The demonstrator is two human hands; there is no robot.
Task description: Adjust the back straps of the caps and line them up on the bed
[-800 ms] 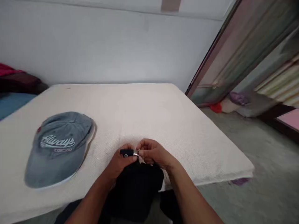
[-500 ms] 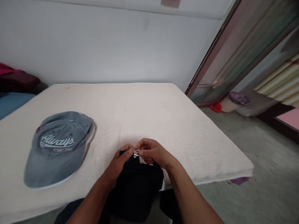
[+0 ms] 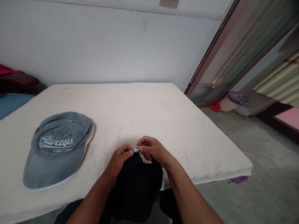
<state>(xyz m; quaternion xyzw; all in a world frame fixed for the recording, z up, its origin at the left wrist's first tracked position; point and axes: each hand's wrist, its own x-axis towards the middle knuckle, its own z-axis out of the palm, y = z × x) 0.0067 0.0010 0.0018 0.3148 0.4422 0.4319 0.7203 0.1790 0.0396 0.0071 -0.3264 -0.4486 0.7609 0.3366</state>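
A black cap (image 3: 139, 189) hangs at the near edge of the bed, over my lap, with the arched opening at its back turned up toward me. A small silver metal buckle (image 3: 136, 149) on the cap's strap lies between my two hands. My left hand (image 3: 120, 158) pinches the strap at the buckle's left side, thumb on top. Closed on the buckle's right end are the thumb and fingers of my right hand (image 3: 153, 151). Most of the strap is hidden by my fingers. Apart from both hands, a grey cap (image 3: 59, 149) with white "Always" lettering rests at the left.
A cream textured cover (image 3: 144, 109) lies over the bed. Behind it stands a pale wall panel (image 3: 105, 46). Dark red and blue things are at the far left. A sliding door (image 3: 217, 59), a purple-rimmed bin (image 3: 230, 101) and grey floor (image 3: 263, 143) are at the right.
The buckle has turned from tilted to nearly level and come up slightly, with its flat face showing. Both hands have shifted a little with it. The grey cap stays in place.
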